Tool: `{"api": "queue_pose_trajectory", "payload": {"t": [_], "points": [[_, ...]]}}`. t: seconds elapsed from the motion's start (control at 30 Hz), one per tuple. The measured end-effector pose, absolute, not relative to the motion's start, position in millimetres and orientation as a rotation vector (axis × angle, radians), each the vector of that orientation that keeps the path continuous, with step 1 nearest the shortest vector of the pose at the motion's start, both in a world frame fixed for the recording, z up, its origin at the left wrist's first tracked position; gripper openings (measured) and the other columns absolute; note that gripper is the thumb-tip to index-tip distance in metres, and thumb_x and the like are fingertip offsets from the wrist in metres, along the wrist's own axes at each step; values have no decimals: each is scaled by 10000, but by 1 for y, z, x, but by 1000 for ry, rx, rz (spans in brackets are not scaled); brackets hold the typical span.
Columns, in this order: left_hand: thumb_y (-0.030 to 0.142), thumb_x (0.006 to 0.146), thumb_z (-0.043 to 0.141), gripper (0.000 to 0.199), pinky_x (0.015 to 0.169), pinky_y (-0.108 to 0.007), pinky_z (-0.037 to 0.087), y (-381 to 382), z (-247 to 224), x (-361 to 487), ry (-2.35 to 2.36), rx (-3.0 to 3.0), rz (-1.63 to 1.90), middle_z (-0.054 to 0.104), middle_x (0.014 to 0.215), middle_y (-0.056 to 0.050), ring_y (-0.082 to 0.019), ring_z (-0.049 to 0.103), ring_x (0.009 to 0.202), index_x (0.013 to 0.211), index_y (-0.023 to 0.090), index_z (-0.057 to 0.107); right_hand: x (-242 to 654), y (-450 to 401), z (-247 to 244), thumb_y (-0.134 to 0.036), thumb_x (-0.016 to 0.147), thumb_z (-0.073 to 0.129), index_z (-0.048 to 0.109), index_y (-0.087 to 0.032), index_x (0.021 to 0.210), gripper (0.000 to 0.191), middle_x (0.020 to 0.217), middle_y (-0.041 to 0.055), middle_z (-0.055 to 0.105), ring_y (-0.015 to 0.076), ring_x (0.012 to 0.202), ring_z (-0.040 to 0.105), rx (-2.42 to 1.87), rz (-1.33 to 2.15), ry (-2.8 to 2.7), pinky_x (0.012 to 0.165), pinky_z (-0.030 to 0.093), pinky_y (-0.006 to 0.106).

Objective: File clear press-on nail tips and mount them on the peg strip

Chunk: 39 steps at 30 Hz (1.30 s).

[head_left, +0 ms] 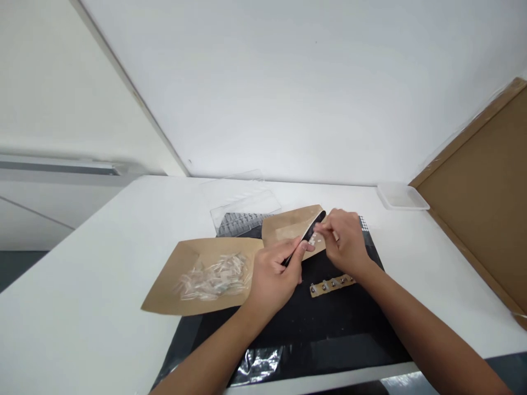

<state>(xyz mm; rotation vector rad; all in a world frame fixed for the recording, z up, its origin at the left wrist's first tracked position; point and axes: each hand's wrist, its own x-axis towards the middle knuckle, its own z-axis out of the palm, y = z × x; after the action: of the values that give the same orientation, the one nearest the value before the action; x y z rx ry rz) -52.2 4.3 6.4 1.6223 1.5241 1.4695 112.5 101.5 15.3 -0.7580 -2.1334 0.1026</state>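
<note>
My left hand (276, 271) is closed round the lower end of a narrow black strip with a pale edge (315, 224), which slants up to the right. At the strip's upper part is my right hand (343, 238), its fingers pinched together; what they hold, if anything, is too small to name. Beneath the strip, a brown paper tray (284, 222) contains small white pieces (313, 240). Left of my left hand, a larger brown paper tray (164, 285) holds many clear plastic pieces (218, 277). A tan strip with small metal parts (331, 285) lies below my right hand.
A black mat (329, 323) covers part of the white table (102, 274). Clear plastic sheets (247, 211) lie behind the trays. At the back right stand a shallow clear container (401, 197) and a large cardboard box (481, 175). A white wall rises behind.
</note>
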Motion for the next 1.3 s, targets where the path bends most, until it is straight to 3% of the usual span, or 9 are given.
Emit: {"api": "queue_pose_trajectory", "payload": {"t": [0.27, 0.43, 0.57, 0.67, 1.07, 1.2, 1.3], "points": [[305, 1039, 611, 259, 516, -212, 465, 4, 18, -57, 1508, 1695, 1537, 606, 499, 68, -81, 557, 405, 963, 206, 838, 110, 91, 18, -174, 1042, 540, 507, -217, 788, 260, 742, -12, 564, 167, 737, 531, -652, 123, -2189, 741, 300, 365], [294, 1048, 605, 248, 584, -244, 489, 5, 20, -60, 1734, 1714, 1636, 620, 518, 60, -101, 572, 442, 991, 212, 832, 120, 91, 15, -199, 1026, 639, 562, -232, 852, 193, 786, -21, 630, 157, 744, 581, -630, 365, -1985, 774, 362, 371], [255, 1042, 610, 221, 661, -256, 519, 7, 16, -57, 1684, 1878, 1655, 778, 791, -10, -127, 683, 619, 1021, 200, 823, 126, 93, 11, -250, 996, 711, 629, -245, 900, 126, 829, -10, 631, 162, 772, 593, -600, 778, -1771, 739, 428, 342], [222, 1037, 613, 205, 713, -259, 535, 7, 14, -54, 1637, 1949, 1662, 805, 912, -25, -141, 721, 725, 1047, 210, 818, 125, 92, 10, -276, 977, 747, 663, -243, 886, 128, 811, -11, 623, 156, 778, 579, -567, 1031, -1616, 730, 441, 318], [259, 1042, 599, 230, 649, -267, 525, 4, 17, -53, 1578, 1846, 1526, 644, 561, 41, -140, 634, 543, 1081, 230, 823, 120, 93, 3, -358, 971, 761, 644, -246, 819, 222, 787, -22, 598, 141, 762, 564, -496, 1386, -1387, 773, 460, 307], [283, 1044, 594, 236, 622, -262, 515, 4, 16, -53, 1594, 1845, 1503, 646, 557, 42, -126, 595, 493, 1085, 224, 819, 118, 90, 5, -398, 956, 774, 629, -242, 816, 255, 773, -28, 564, 136, 748, 544, -508, 1450, -1354, 767, 457, 304], [309, 1043, 591, 236, 565, -251, 501, 4, 14, -52, 1588, 1807, 1473, 736, 693, 17, -107, 586, 467, 1104, 228, 803, 117, 90, 9, -440, 926, 799, 611, -233, 786, 313, 752, -32, 555, 127, 716, 529, -543, 1494, -1345, 746, 467, 295]]}}
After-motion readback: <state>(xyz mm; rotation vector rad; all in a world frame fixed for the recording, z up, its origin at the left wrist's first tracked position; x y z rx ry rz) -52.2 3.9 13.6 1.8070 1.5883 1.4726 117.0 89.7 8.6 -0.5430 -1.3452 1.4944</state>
